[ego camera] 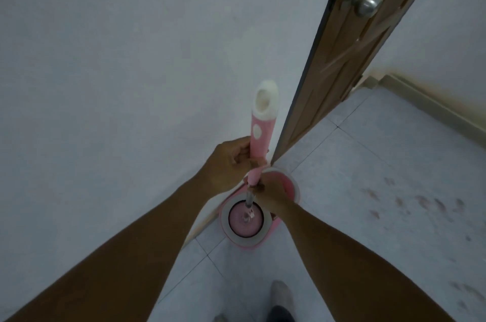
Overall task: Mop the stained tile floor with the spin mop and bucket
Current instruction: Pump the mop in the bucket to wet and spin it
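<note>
Both hands' fingers wrap the mop handle (pixel 260 135), left hand (pixel 228 164) above right hand (pixel 273 190), bucket (pixel 246 219) below them.

A brown wooden door (pixel 349 58) stands open, its edge turned toward the camera and running from the top of the view down to the floor. A round silver doorknob (pixel 364 5) sticks out from its panelled face near the top. To the left of the door a plain pale wall (pixel 118 58) fills most of the view. At the far right a beige skirting board (pixel 431 108) runs along the foot of another wall, yellowed and grimy just above it.
</note>
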`<state>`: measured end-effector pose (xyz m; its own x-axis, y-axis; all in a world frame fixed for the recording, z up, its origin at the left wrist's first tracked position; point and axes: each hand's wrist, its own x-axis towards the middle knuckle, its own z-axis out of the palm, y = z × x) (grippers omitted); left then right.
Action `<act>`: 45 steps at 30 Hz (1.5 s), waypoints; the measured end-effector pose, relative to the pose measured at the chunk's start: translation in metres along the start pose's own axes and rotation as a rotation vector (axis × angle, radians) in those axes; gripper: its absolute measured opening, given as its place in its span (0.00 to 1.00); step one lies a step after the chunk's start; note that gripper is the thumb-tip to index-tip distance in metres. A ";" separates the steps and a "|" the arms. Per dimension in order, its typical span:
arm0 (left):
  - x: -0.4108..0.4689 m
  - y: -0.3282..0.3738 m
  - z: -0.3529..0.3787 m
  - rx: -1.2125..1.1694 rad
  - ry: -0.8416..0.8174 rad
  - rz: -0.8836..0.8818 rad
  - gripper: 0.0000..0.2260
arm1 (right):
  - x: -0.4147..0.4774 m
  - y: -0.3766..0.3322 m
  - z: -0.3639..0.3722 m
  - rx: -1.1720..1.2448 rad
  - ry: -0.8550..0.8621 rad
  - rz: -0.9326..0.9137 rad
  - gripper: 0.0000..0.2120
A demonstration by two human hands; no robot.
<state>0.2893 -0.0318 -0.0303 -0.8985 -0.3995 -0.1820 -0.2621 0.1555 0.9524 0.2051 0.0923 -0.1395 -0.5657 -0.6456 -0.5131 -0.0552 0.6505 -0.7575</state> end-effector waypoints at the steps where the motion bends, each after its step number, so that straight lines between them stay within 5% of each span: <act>1: 0.003 -0.001 0.000 0.032 -0.024 -0.014 0.15 | 0.009 0.000 0.000 -0.050 -0.029 0.025 0.08; 4: 0.008 0.004 -0.003 -0.007 -0.027 -0.015 0.16 | 0.020 0.004 0.001 -0.127 -0.024 0.003 0.08; 9: 0.002 0.043 -0.018 -0.148 -0.019 0.034 0.18 | 0.001 -0.002 -0.009 0.103 0.072 -0.172 0.12; 14: -0.011 0.107 -0.033 -0.195 -0.066 0.189 0.24 | -0.027 -0.046 -0.047 0.236 -0.032 -0.352 0.14; 20: -0.011 0.158 -0.043 -0.156 -0.055 0.387 0.20 | -0.048 -0.087 -0.078 0.426 -0.073 -0.532 0.17; 28: 0.008 0.069 -0.004 -0.026 0.047 0.221 0.13 | -0.015 -0.014 -0.004 0.143 0.333 -0.404 0.09; 36: 0.028 0.001 0.018 0.321 -0.142 -0.053 0.17 | 0.011 0.020 -0.005 -0.097 0.080 -0.017 0.07; 45: -0.001 0.076 -0.010 0.016 0.044 0.216 0.19 | -0.014 -0.031 -0.033 0.071 0.119 -0.366 0.14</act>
<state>0.2739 -0.0279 0.0449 -0.9183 -0.3942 0.0372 -0.0710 0.2563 0.9640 0.1881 0.0944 -0.0958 -0.6107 -0.7763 -0.1564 -0.2164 0.3536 -0.9100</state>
